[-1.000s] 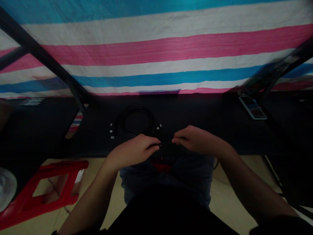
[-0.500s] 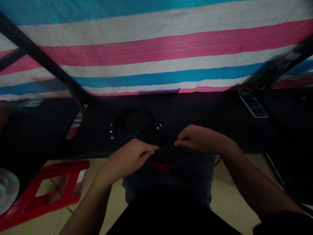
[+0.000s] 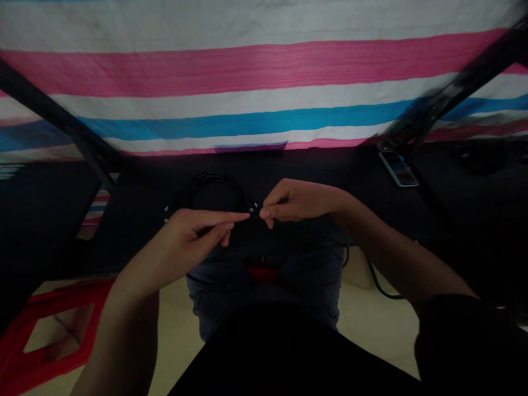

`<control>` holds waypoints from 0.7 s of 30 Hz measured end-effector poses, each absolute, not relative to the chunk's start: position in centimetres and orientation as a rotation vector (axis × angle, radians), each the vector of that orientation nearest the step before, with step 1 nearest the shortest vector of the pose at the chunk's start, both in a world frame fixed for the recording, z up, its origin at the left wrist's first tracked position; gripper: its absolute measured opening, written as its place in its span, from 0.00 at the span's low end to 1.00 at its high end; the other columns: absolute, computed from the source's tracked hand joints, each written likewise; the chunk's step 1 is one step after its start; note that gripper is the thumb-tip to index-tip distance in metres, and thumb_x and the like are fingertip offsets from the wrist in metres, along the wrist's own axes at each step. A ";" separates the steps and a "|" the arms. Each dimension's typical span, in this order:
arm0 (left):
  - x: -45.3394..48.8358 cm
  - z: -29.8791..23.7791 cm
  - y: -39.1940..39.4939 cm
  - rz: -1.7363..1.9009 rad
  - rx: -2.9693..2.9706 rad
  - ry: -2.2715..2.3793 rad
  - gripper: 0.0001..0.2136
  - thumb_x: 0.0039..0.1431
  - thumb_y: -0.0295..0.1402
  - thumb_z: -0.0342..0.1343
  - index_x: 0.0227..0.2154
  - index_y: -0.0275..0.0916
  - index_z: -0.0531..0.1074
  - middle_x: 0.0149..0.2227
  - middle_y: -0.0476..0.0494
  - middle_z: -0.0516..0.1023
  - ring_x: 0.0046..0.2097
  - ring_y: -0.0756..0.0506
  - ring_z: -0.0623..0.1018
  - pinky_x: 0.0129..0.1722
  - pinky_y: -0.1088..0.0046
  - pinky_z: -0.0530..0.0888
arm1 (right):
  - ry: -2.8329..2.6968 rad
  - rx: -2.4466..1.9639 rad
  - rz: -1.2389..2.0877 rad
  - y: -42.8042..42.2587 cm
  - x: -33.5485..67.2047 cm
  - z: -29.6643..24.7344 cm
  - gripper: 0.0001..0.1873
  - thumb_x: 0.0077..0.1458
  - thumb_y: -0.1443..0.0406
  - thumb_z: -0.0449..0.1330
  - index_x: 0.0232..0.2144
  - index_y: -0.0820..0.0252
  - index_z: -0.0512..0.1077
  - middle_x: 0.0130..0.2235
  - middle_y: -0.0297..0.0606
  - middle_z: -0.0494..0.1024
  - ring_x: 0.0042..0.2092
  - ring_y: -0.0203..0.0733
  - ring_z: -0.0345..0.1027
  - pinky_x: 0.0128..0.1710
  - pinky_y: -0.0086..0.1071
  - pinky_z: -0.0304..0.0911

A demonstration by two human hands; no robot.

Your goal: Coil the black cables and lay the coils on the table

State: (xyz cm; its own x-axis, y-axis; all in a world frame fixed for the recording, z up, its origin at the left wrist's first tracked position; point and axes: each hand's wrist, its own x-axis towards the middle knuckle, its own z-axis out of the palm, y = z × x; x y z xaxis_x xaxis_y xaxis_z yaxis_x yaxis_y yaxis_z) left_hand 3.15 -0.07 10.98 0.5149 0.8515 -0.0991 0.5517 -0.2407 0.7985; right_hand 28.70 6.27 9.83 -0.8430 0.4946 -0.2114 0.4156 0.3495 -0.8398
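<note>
A thin black cable (image 3: 346, 250) hangs below the table edge on the right. Its upper part is hard to make out against the black table. With thumb and fingertips pinched, my right hand (image 3: 303, 199) grips a dark piece of the cable above the table. My left hand (image 3: 193, 234) faces it, its index finger straight and its thumb pressed close beneath, seemingly on the same cable. Only a small gap separates the two hands. Behind them lies a coil of black cables (image 3: 212, 177) with pale end tips, partly hidden by my left hand.
A phone (image 3: 399, 168) lies at the back right of the black table (image 3: 313, 165). Dark metal bars (image 3: 49, 107) slant up at both sides before a striped sheet (image 3: 247, 69). A red plastic stool (image 3: 88, 352) stands at lower left.
Both hands have risen away from the table's front edge and come closer together, shortening the cable stretch between them. The view has shifted to the right.
</note>
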 end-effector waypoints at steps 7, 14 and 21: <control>1.7 8.0 -0.9 0.244 1.616 1.137 0.29 0.68 0.41 0.49 0.69 0.39 0.58 0.33 0.47 0.78 0.25 0.52 0.68 0.22 0.78 0.67 | -2.732 -1.185 1.174 7.6 29.8 9.4 0.19 0.62 0.59 0.60 0.21 0.62 0.73 0.20 0.31 0.70 0.23 0.32 0.57 0.28 0.32 0.50; -0.3 7.2 -1.4 0.447 1.497 1.177 0.22 0.67 0.45 0.53 0.56 0.36 0.73 0.26 0.52 0.69 0.27 0.52 0.67 0.24 0.79 0.64 | -2.639 -0.912 1.172 7.9 29.3 12.2 0.22 0.67 0.55 0.54 0.28 0.63 0.77 0.23 0.30 0.69 0.26 0.32 0.58 0.30 0.30 0.51; 2.0 8.3 -1.1 0.353 1.432 1.050 0.20 0.67 0.47 0.51 0.47 0.35 0.76 0.29 0.49 0.73 0.24 0.53 0.68 0.22 0.78 0.64 | -2.799 -0.789 1.317 7.3 26.6 11.8 0.16 0.63 0.62 0.56 0.25 0.63 0.75 0.23 0.32 0.72 0.27 0.33 0.61 0.30 0.30 0.53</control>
